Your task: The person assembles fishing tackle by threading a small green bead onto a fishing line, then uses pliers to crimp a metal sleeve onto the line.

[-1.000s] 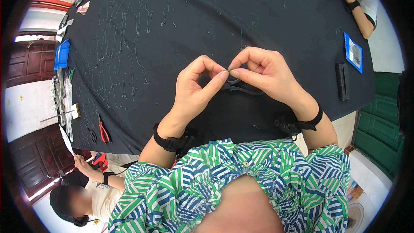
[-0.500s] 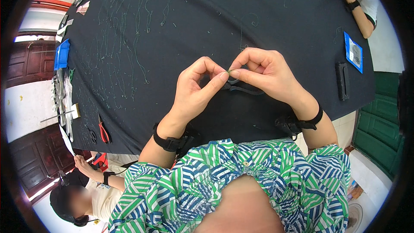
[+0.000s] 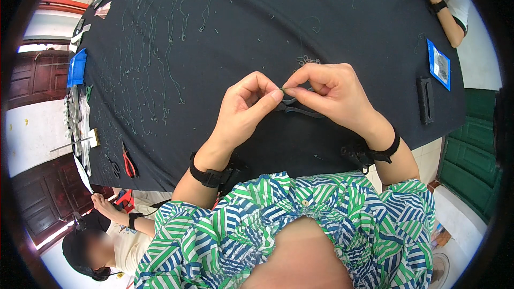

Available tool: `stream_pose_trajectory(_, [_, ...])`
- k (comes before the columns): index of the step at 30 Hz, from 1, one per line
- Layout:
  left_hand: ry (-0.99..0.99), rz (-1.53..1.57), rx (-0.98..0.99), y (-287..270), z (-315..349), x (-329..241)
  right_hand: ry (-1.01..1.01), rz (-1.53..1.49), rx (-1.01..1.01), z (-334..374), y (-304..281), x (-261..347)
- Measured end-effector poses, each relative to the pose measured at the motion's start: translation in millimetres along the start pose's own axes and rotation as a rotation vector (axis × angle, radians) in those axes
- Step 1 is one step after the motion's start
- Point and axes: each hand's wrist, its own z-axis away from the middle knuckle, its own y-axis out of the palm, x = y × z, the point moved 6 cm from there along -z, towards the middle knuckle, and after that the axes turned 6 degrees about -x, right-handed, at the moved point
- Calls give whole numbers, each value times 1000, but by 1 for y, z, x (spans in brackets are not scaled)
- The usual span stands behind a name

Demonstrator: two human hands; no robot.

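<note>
My left hand [image 3: 243,106] and my right hand [image 3: 334,93] meet tip to tip above the black cloth [image 3: 257,150]. Both pinch a thin green thread [image 3: 283,90], of which only a tiny bit shows between the fingertips. Just beyond my right fingers lies a small tangle of thin, pale, wiry pieces [image 3: 306,62], partly covered by the hand. A dark strap-like thing [image 3: 300,111] rests on the cloth behind and below my fingers, partly hidden. Across the left half of the cloth spread several knotted green threads [image 3: 170,56] with loops.
Red-handled pliers [image 3: 129,163] and small black scissors [image 3: 114,169] lie near the left edge. At right are a blue packet [image 3: 439,65] and a black case [image 3: 425,100]. One person's arm [image 3: 444,16] rests at the far right; another person [image 3: 110,235] sits at lower left.
My right fingers have shifted slightly and more of the wiry tangle shows beyond them. The thread stays pinched between both hands.
</note>
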Motion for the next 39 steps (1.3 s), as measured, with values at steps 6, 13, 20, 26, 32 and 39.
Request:
stream_pose_trajectory(6, [-17, 65, 46, 3, -2, 1, -21, -29, -26, -1, -2, 2])
stream_pose_trajectory(13, [26, 26, -74, -7, -5, 9, -75, 150, -149, -7, -27, 1])
stream_pose_trajectory(20, [58, 40, -103, -2, -4, 8, -292, 132, -441, -10, -61, 29])
stream_pose_trajectory(26, [171, 47, -92, 9, -2, -10, -493, 109, -594, -3, -80, 65])
stream_pose_trajectory(32, [272, 60, 45, 21, 1, -5, -434, -117, -541, 16, -76, 80])
stream_pose_trajectory(39, [-28, 178, 214, 41, 6, 14, -377, -272, -278, 24, -52, 77])
